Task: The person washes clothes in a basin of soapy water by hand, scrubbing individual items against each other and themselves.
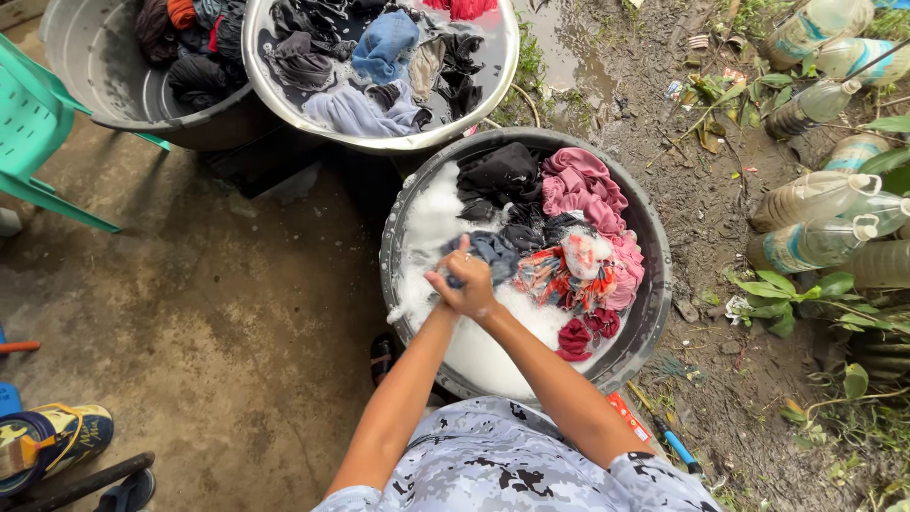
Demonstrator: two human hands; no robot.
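A round metal basin (654,284) in front of me holds white suds and wet clothes: a pink garment (583,185), a black one (498,175) and a patterned orange cloth (550,275). My left hand (447,287) and my right hand (474,289) are pressed together over the suds near the basin's middle. Both grip a dark blue-grey garment (493,251) that trails away from my fingers. My forearms reach in from the lower edge, above my camouflage-print shirt.
A second metal basin (502,71) of dark and blue clothes stands behind, with a grey tub (76,57) of clothes to its left. A green plastic chair (38,142) is at far left. Several plastic bottles (815,194) lie on muddy ground at right. Sandals (52,441) sit at bottom left.
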